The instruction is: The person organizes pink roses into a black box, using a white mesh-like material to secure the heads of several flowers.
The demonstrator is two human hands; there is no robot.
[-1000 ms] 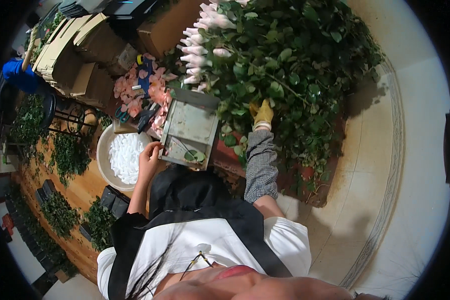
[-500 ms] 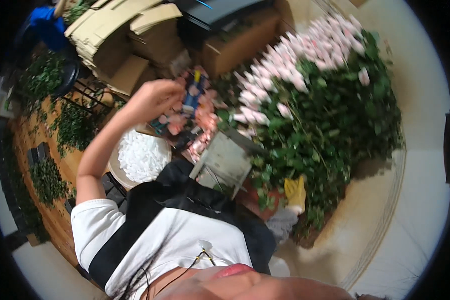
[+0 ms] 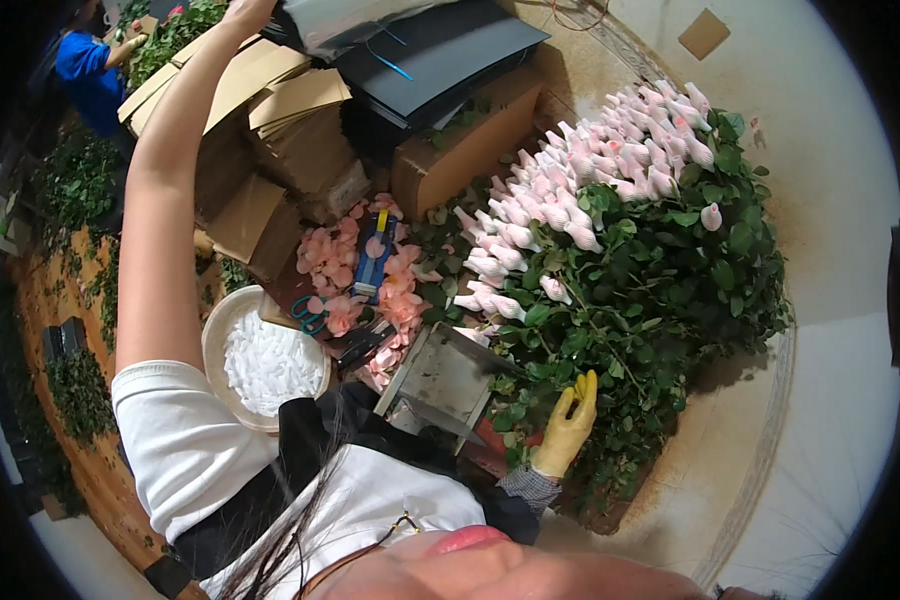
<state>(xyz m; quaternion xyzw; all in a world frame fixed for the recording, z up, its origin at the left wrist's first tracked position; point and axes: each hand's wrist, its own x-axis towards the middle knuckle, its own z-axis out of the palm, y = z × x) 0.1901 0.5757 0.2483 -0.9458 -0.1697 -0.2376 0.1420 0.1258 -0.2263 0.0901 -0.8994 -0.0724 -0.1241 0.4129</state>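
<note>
My bare left hand (image 3: 250, 14) is stretched far out at the top edge, beside a clear plastic sheet (image 3: 355, 22) lying over black sheets. Its fingers are mostly cut off by the frame, so a grip on the sheet cannot be made out. My right hand (image 3: 569, 425), in a yellow glove, is raised with fingers extended and a gap at the thumb, holding nothing visible. Close by is a large pile of leafy rose stems (image 3: 660, 290). Their pale pink buds (image 3: 570, 200) are sleeved in white netting. Left of the glove stands a grey metal frame (image 3: 450, 375).
A round basin (image 3: 213, 345) holds small white pieces. Pink petals (image 3: 330, 255), a blue tool (image 3: 374, 258) and teal-handled scissors (image 3: 312, 315) lie beside it. Behind are cardboard stacks (image 3: 305, 140) and black sheets (image 3: 450, 55). A person in blue (image 3: 85, 65) works at the far left.
My left hand has moved from above the petals up to the far edge by the plastic. My gloved right hand has risen, its fingers now showing. The whole view has shifted slightly.
</note>
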